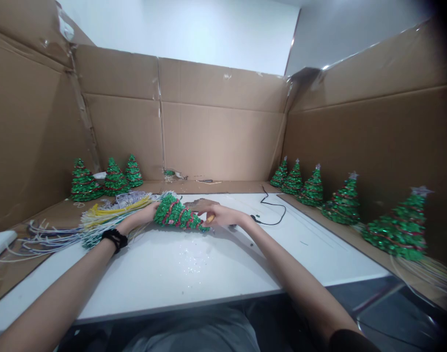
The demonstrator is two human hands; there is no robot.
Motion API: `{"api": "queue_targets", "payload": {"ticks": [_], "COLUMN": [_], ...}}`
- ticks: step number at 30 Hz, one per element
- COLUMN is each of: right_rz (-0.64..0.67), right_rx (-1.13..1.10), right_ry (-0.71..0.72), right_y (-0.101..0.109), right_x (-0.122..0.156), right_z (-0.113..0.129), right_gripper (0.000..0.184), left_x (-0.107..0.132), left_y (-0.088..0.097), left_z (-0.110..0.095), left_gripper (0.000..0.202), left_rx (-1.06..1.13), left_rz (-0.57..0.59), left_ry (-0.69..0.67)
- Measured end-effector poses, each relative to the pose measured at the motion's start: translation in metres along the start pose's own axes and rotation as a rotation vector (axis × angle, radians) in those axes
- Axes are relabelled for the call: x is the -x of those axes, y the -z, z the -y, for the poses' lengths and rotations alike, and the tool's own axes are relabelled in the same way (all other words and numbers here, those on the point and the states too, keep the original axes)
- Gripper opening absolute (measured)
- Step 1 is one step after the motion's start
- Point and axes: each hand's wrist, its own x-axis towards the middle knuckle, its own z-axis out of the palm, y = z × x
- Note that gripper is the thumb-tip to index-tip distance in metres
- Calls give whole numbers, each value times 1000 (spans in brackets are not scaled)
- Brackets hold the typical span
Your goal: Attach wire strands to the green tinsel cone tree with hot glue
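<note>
Both hands hold one green tree (177, 215) sideways over the bench (194, 274): left hand (144, 215) wrapped round its base, right fingers (214, 215) pinching its tip; a steady base grip seems wise.

From my remote seat, the small tree (179, 215) lying on its side looks like glittery green tinsel wound with a red sparkly band. The table (194, 274) under it is smooth, white and faintly glossy (loose glitter specks dust it near the middle). The walls (216, 137) around are matt brown corrugated cardboard, taped at the seams with shiny clear tape. On the left, the wire bundle (106, 212) looks plastic-coated.
</note>
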Motion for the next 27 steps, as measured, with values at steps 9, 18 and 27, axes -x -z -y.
{"api": "queue_targets", "payload": {"ticks": [9,18,27], "right_rz": [64,54,38], "right_rx": [49,-52,-44], "right_ry": [-87,-107,-96], "right_y": [-4,-7,-9], "right_x": [-3,-4,-5], "right_z": [-7,-8,-9], "right_gripper": [35,36,30], "left_x": [-1,1,8], "left_y": [-1,-1,-5], "left_z": [-1,-6,-26], "left_gripper": [29,29,48], "left_rx": [33,50,38], "left_rz": [44,53,-39], "left_ry": [-25,-38,55]}}
